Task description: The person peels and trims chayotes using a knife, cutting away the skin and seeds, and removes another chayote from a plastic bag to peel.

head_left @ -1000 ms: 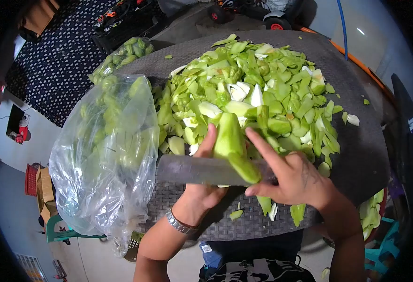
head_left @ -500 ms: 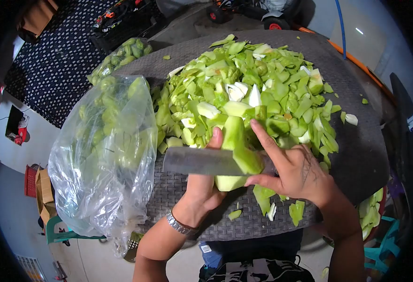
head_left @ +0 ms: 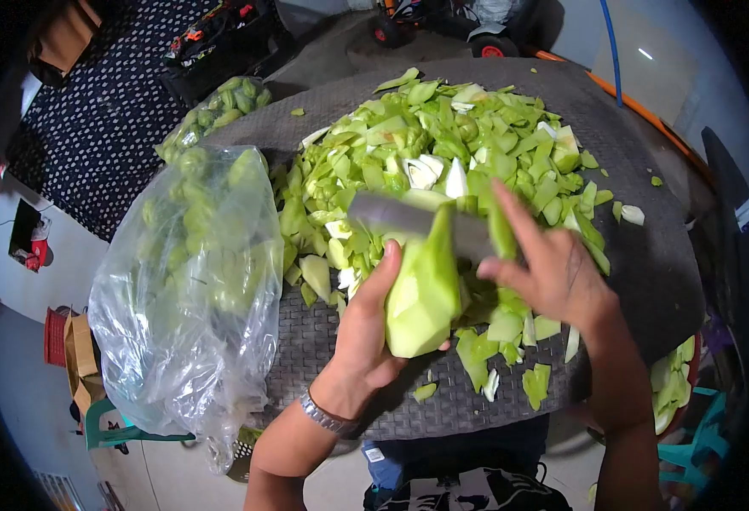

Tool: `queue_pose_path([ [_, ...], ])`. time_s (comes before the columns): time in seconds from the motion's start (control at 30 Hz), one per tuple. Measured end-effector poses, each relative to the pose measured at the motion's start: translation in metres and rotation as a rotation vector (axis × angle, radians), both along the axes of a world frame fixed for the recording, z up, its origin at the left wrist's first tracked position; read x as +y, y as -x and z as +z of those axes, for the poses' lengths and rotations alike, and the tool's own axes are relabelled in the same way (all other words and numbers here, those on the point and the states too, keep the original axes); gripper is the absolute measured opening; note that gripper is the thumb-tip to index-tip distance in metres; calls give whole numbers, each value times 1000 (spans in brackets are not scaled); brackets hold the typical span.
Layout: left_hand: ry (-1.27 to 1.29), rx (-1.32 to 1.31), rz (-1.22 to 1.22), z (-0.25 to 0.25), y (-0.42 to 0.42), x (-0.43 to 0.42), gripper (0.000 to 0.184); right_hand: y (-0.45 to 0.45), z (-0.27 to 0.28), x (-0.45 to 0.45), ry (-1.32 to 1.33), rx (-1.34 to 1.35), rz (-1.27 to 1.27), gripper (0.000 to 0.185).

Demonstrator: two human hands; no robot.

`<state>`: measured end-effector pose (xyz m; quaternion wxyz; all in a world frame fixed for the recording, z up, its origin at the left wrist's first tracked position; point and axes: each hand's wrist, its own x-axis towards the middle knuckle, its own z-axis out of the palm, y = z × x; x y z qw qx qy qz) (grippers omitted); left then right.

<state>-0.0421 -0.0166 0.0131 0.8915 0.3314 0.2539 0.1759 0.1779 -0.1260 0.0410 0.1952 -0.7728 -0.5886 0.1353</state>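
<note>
My left hand (head_left: 369, 319) grips a partly peeled chayote (head_left: 420, 308), its thumb along the near side and its pale cut face toward me. Just beyond the chayote's upper end, my right hand (head_left: 558, 272) holds a broad-bladed knife (head_left: 387, 216), blurred by motion. The blade points left, and its handle is mostly hidden by the fingers. A strip of green peel (head_left: 501, 230) shows by the right fingers. Behind both hands lies a large heap of green peelings (head_left: 391, 132) with a few white pieces in it.
The heap rests on a dark woven-pattern tabletop (head_left: 647, 281). At left stands a clear plastic bag (head_left: 191, 289) with whole green chayotes inside; another filled bag (head_left: 221, 111) lies behind it. A container of peelings (head_left: 673, 387) and a teal chair (head_left: 698, 443) are at lower right.
The knife has moved up and away from the chayote's near end, with my right hand shifting right. The chayote now shows more of its cut face, and more peelings lie below my right hand.
</note>
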Motion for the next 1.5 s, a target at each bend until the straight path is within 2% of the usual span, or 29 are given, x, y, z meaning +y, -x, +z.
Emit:
queue_pose_path([
  [0.03,-2,48,34,2,-3,-2,62,-13,-10,3,-104,13,-65,91],
  [0.07,18,30,59,4,-4,-3,62,-25,-7,1,-13,30,-177,85],
  [0.13,62,-8,114,7,-3,-3,63,-34,-16,3,-99,199,-243,81],
  [0.17,82,-101,131,3,0,1,61,-35,-13,0,-53,324,-286,81],
  [0.23,-37,-10,179,2,-1,3,59,-16,8,-3,53,588,-367,81],
  [0.33,-80,19,196,-1,-1,9,56,-2,2,-7,-54,473,-276,83],
  [0.37,-65,22,204,-1,-2,8,55,-2,7,-7,56,699,-237,84],
  [0.47,-49,-20,188,-5,-1,9,54,18,-4,-6,-44,818,-125,86],
  [0.53,-15,-32,160,-1,0,10,57,30,-5,-10,-182,450,29,90],
  [0.6,66,0,185,5,-6,3,60,36,-6,-13,-143,415,231,95],
  [0.67,150,26,211,9,-11,-3,63,43,-21,-8,-417,132,361,98],
  [0.73,122,-67,120,-17,-6,9,68,43,-26,-6,-522,-21,409,100],
  [0.8,195,-136,-25,-28,4,17,70,35,-22,-7,-452,-48,356,101],
  [0.87,202,-126,-66,-29,6,17,67,24,-16,-9,-361,-85,292,101],
  [0.93,144,-37,7,-18,2,8,59,13,-21,-5,-426,-142,249,101],
  [0.97,28,-23,-11,-21,3,11,55,7,-25,-3,-483,-172,226,102],
  [1.07,200,-55,10,-18,2,9,49,-1,-18,-5,-385,-210,181,102],
  [1.13,212,-68,-6,-15,0,10,52,-2,-12,-8,-287,-221,126,102],
  [1.2,207,-98,-10,-11,0,13,56,-15,-16,-6,-321,-294,107,100],
  [1.23,198,-119,-11,-9,0,15,58,-20,-9,-7,-209,-220,35,92],
  [1.3,178,-150,-28,-8,3,18,66,-40,-9,-5,-207,-163,-225,85],
  [1.33,177,-130,22,-6,2,16,63,-49,-11,-6,-205,-134,-357,82],
  [1.4,172,-96,125,1,-1,12,57,-63,-14,-9,-195,195,-399,73],
  [1.47,41,-1,272,1,-7,11,55,-61,-8,-12,-192,511,-371,66],
  [1.5,-24,52,341,1,-9,10,54,-42,14,-18,-196,661,-332,63],
])
